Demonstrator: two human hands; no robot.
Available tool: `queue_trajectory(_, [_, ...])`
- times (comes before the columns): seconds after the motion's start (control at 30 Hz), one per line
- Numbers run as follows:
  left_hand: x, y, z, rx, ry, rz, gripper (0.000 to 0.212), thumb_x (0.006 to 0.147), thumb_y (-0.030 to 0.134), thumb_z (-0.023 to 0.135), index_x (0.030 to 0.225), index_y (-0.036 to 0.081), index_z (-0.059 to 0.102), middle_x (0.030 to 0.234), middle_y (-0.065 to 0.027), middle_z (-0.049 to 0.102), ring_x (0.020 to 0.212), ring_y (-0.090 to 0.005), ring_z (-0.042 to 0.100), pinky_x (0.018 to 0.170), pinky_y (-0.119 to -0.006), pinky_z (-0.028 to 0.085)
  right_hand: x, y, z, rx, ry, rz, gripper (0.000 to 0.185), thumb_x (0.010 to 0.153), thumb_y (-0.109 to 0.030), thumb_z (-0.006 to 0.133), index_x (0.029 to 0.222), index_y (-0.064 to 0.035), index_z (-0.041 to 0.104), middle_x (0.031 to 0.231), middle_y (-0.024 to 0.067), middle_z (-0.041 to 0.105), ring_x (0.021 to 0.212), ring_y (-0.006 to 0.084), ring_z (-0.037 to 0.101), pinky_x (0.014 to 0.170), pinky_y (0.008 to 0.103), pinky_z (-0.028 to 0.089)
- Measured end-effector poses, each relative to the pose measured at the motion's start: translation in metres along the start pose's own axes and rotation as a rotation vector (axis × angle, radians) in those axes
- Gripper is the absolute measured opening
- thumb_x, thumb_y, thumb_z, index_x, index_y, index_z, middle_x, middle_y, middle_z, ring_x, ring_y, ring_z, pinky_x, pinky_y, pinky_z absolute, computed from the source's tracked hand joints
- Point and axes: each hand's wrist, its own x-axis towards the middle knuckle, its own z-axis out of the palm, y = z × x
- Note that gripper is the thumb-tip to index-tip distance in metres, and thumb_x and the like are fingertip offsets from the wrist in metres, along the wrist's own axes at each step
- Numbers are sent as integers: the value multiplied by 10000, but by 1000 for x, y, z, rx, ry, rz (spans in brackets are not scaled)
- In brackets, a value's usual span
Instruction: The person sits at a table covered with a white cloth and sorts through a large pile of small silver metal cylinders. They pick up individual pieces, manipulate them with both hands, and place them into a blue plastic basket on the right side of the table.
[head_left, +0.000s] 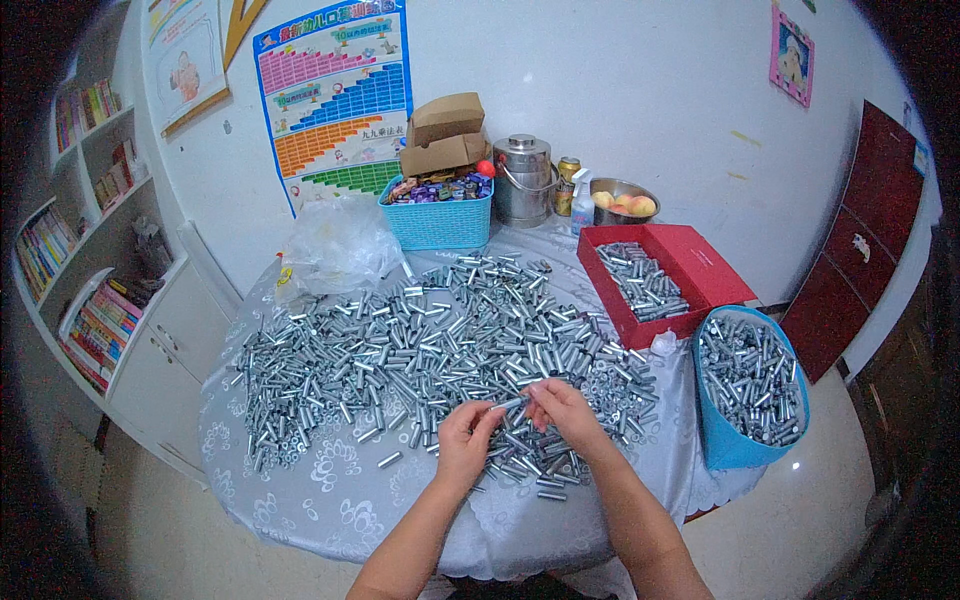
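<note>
My left hand (466, 436) grips one end of a silvery metal sleeve (511, 404) between thumb and fingers. At the sleeve's other end is my right hand (559, 412), its thumb and fingertips pinched together; whether they hold a small part is too small to tell. Both hands are over the near right part of a wide pile of metal sleeves (390, 345). Small washers or nuts (600, 386) lie among the sleeves to the right of my right hand. A single sleeve (390, 459) lies on the cloth left of my left hand.
A red box (637, 337) and a blue bin (712, 442), both holding metal parts, stand at the right. Along the back are a clear plastic bag (337, 247), a blue basket (439, 225), a steel canister (523, 187), a spray bottle (582, 206) and a bowl of fruit (651, 211). A patterned cloth (337, 502) covers the table.
</note>
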Motion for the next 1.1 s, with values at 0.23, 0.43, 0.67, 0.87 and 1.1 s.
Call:
queue_trajectory(0.23, [1, 2, 0, 42, 9, 45, 104, 793, 80, 614, 832, -17, 618, 707, -57, 586, 617, -103, 535, 558, -222, 419, -2, 0, 0, 191, -7, 35, 195, 893, -154, 486, 1002, -6, 551, 741, 40, 563, 590, 75, 515, 509, 204, 419])
queue_trajectory(0.43, [1, -4, 0, 29, 17, 55, 109, 786, 73, 625, 843, -20, 620, 708, -66, 586, 610, -110, 543, 555, -227, 425, 0, 5, 3, 69, -25, -183, 231, 876, -173, 517, 1035, -5, 529, 763, 41, 578, 572, 89, 513, 489, 209, 422])
queue_trajectory(0.67, [0, -2, 0, 34, 15, 28, 108, 781, 80, 630, 828, -17, 620, 698, -68, 582, 598, -117, 536, 551, -234, 419, -1, 0, 4, 97, -39, 72, 265, 878, -226, 537, 1020, -2, 528, 766, 42, 589, 543, 75, 494, 443, 200, 391])
queue_trajectory(0.87, [1, -1, 0, 76, -28, 91, 122, 791, 94, 618, 759, -24, 612, 633, -61, 569, 579, -121, 525, 532, -253, 404, -5, -1, 7, 133, -132, 105, 243, 877, -215, 539, 1000, -6, 534, 733, 33, 583, 515, 51, 461, 419, 186, 359])
queue_trajectory(1.1, [4, -1, -6, 24, 96, -120, 200, 829, 141, 599, 695, -6, 575, 575, -8, 509, 521, -69, 420, 474, -229, 326, 0, 4, -1, -79, 171, -75, 207, 877, -158, 527, 1031, -19, 527, 824, 56, 587, 631, 65, 495, 543, 195, 408])
